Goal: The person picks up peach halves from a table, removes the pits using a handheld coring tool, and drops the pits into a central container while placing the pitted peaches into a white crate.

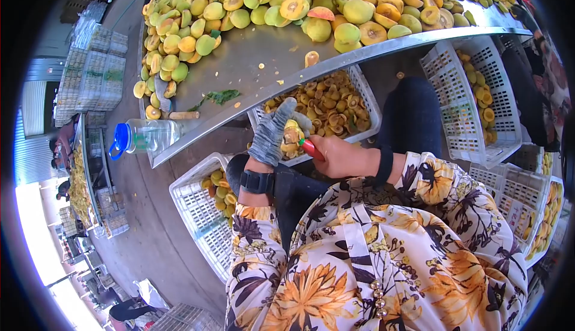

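My left hand, in a grey knit glove, is closed around a yellow peach half with its cut side showing. A small tool with a red handle is gripped in my bare right hand; its working end meets the fruit and is hidden there. Both hands are close together over a white crate of brownish-yellow fruit pieces. Beyond them, a metal table carries a large heap of green-yellow peaches, many of them halved.
A crate of peach halves stands at my left, another crate at my right. A blue-capped bottle, green leaves and a wooden handle lie near the table's left edge. Stacked crates and other people are further off.
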Action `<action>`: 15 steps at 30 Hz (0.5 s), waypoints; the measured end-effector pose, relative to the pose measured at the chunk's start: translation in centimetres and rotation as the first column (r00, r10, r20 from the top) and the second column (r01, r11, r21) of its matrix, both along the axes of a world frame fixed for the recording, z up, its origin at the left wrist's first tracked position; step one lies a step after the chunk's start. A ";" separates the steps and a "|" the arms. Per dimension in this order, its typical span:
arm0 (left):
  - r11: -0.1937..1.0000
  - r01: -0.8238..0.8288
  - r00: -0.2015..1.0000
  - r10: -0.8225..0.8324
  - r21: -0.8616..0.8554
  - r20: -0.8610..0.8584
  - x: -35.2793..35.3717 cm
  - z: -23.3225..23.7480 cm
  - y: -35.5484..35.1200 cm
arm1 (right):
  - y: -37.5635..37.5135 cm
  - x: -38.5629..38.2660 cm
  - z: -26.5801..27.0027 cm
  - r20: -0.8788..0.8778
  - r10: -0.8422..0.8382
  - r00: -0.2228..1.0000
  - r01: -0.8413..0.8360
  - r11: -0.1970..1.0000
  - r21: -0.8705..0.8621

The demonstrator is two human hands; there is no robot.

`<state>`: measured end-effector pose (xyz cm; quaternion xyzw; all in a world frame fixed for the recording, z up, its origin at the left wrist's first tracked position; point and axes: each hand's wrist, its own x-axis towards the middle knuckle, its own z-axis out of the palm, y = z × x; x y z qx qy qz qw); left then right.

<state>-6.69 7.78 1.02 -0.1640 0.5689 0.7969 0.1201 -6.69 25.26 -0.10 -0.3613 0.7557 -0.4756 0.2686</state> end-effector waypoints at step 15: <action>0.887 -0.395 0.907 0.418 0.238 -0.053 1.3 -0.6 2.1 | -0.8 0.3 0.4 -0.028 -0.122 0.992 0.119 0.990 -0.079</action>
